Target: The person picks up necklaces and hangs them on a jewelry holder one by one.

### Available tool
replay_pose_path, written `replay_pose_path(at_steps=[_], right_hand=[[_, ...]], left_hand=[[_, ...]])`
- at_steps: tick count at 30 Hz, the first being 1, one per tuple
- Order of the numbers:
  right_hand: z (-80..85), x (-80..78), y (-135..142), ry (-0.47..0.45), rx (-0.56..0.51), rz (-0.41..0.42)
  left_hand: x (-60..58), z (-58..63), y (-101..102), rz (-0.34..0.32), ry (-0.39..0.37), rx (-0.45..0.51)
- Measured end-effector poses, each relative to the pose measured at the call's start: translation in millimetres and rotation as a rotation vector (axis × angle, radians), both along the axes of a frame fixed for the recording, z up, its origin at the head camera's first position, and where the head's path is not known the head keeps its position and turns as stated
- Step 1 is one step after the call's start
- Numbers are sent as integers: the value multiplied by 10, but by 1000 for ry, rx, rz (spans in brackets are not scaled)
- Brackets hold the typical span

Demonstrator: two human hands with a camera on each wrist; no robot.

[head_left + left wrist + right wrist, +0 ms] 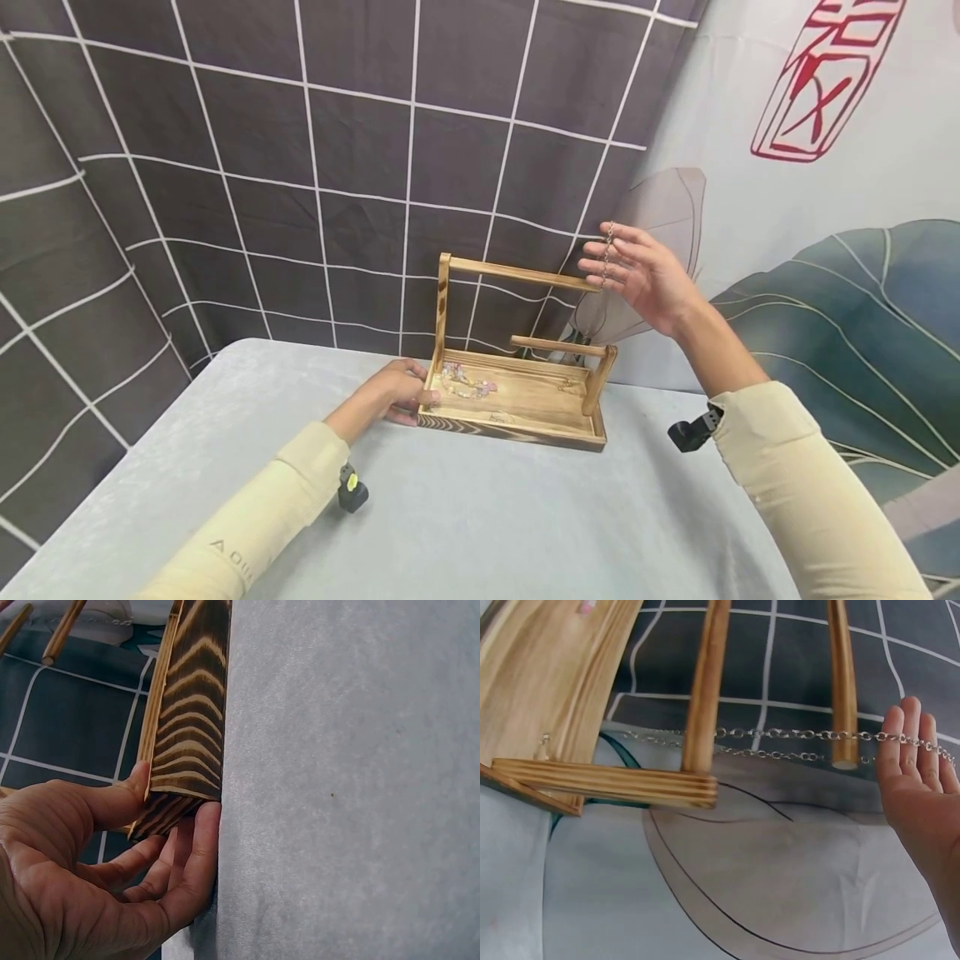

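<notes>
A wooden jewelry stand has a shallow tray (517, 431), a long upper bar (517, 272) and a shorter lower bar (558, 344). At the tray's left end, my left hand (397, 388) pinches the corner, thumb (140, 780) at the rim and fingers against the end face. My right hand (654, 279) is raised beside the upper bar's free end, its fingers straight. A silver link chain (780, 733) lies across those fingers. In the right wrist view its two strands pass either side of the upper bar (842, 697) and run on behind the lower bar (705, 697).
Colourful beaded jewelry (480, 388) lies in the tray's left part, with small gold-toned pieces (567, 384) at the right. A pale cloth covers the table (480, 517). Behind it hang a dark grid curtain (360, 225) and a printed light curtain (825, 200).
</notes>
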State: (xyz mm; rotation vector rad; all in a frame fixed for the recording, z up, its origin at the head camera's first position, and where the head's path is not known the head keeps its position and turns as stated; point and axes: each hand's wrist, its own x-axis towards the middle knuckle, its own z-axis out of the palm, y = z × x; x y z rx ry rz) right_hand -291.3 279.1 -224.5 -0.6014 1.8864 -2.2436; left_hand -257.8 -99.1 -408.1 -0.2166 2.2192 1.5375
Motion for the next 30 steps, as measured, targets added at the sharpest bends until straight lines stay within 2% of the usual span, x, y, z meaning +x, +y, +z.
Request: replay_pose_path(at_steps=[14,22,30], right_hand=[[-288,-11,-258,25,75,-10],[-301,-19,-419,12,72,-9],[-311,-45,-587,17,122,-20]], left_hand=[[35,-28,-3,-1,-5,6],[17,5,-2,-17,21,-21],[-22,-1,23,-23,-2,-21]])
